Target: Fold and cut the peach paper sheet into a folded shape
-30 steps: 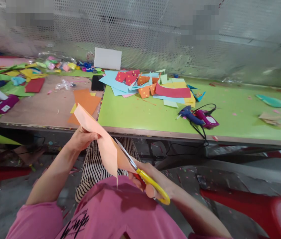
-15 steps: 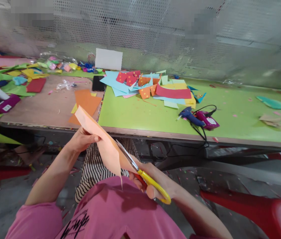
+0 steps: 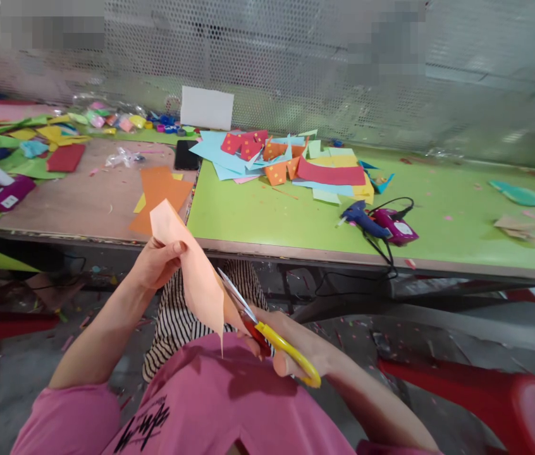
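Observation:
Over my lap, in front of the table edge, a sheet of peach-orange paper (image 3: 198, 278) is held up, bent and partly cut. My left hand (image 3: 159, 262) pinches its left edge, thumb on top. My right hand (image 3: 286, 344) is closed around scissors (image 3: 286, 351) with one yellow and one red handle. Their blades point up and left, along the paper's right side, with a strip of paper lying past them. Some of my right fingers are hidden behind the handles and the paper.
On the table (image 3: 248, 221) lie orange paper (image 3: 166, 193), a black phone (image 3: 186, 155), coloured paper pieces (image 3: 329, 172), a blue glue gun (image 3: 365, 220) with a purple box (image 3: 395, 226) and cable, and a teal leaf shape (image 3: 518, 193). A red stool (image 3: 485, 392) stands at lower right.
The paper has tilted more upright and its top corner has shifted slightly right. The scissors have moved a little left, and their blades look more open.

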`<action>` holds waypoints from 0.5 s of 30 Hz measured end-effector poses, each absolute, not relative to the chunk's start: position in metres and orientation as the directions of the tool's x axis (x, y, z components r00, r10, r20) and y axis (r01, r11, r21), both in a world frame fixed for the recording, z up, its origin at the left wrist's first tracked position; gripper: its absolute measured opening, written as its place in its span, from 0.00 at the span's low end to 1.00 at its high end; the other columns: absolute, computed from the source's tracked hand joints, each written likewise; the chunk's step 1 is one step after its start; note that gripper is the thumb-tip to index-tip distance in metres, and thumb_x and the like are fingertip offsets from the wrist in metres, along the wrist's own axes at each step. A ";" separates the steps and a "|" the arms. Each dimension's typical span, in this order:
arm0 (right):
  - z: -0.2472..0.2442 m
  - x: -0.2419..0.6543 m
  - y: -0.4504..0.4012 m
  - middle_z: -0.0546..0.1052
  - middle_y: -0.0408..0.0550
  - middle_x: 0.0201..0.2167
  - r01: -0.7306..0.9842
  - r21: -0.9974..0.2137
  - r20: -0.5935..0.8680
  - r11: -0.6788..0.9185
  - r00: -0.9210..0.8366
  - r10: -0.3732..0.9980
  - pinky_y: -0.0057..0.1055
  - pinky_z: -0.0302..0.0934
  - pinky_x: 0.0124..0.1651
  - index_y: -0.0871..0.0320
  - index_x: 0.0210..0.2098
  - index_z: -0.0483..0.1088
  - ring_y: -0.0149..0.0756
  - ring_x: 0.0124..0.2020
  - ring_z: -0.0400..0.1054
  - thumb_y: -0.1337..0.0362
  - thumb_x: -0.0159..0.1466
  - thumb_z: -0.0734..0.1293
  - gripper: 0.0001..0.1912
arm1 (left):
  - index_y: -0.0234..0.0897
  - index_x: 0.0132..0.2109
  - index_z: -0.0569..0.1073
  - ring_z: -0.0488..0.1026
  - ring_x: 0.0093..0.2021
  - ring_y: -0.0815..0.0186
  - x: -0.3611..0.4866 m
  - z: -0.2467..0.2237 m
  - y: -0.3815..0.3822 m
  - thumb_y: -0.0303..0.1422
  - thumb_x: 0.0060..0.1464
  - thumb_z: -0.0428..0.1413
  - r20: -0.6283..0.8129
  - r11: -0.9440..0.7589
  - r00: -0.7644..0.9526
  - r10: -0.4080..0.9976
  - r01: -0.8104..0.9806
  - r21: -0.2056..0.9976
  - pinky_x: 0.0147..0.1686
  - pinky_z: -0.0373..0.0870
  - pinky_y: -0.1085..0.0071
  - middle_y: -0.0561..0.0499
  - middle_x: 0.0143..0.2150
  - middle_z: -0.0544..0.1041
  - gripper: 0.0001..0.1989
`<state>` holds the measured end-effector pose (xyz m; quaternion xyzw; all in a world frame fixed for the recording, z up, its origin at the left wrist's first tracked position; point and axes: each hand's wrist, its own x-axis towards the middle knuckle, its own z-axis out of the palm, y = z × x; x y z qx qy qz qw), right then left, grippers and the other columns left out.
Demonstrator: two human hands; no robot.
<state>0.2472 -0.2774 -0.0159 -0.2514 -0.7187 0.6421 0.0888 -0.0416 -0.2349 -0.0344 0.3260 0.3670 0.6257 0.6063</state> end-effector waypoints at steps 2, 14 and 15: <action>-0.016 0.246 -0.276 0.69 0.40 0.31 0.243 -0.968 -0.182 0.063 -0.853 0.489 0.28 0.54 0.31 0.55 0.39 0.63 0.28 0.29 0.58 0.15 0.51 0.57 0.48 | 0.39 0.25 0.78 0.75 0.21 0.70 -0.040 -0.036 -0.237 0.45 0.28 0.80 -0.039 0.003 -0.060 0.997 -0.518 0.856 0.22 0.74 0.78 0.55 0.23 0.81 0.23; -0.012 0.238 -0.274 0.66 0.39 0.29 0.240 -0.958 -0.116 0.157 -0.825 0.553 0.28 0.49 0.30 0.55 0.34 0.61 0.28 0.28 0.53 0.15 0.51 0.57 0.46 | 0.36 0.24 0.80 0.80 0.25 0.64 -0.025 -0.041 -0.249 0.43 0.24 0.81 -0.101 0.045 -0.078 0.992 -0.531 0.846 0.27 0.80 0.73 0.50 0.25 0.83 0.23; -0.012 0.238 -0.274 0.65 0.38 0.29 0.241 -0.957 -0.113 0.160 -0.819 0.562 0.28 0.49 0.30 0.55 0.34 0.61 0.27 0.28 0.52 0.15 0.51 0.57 0.46 | 0.37 0.24 0.80 0.80 0.24 0.65 -0.025 -0.040 -0.248 0.42 0.22 0.82 -0.107 0.043 -0.088 0.990 -0.539 0.841 0.27 0.79 0.74 0.51 0.24 0.83 0.24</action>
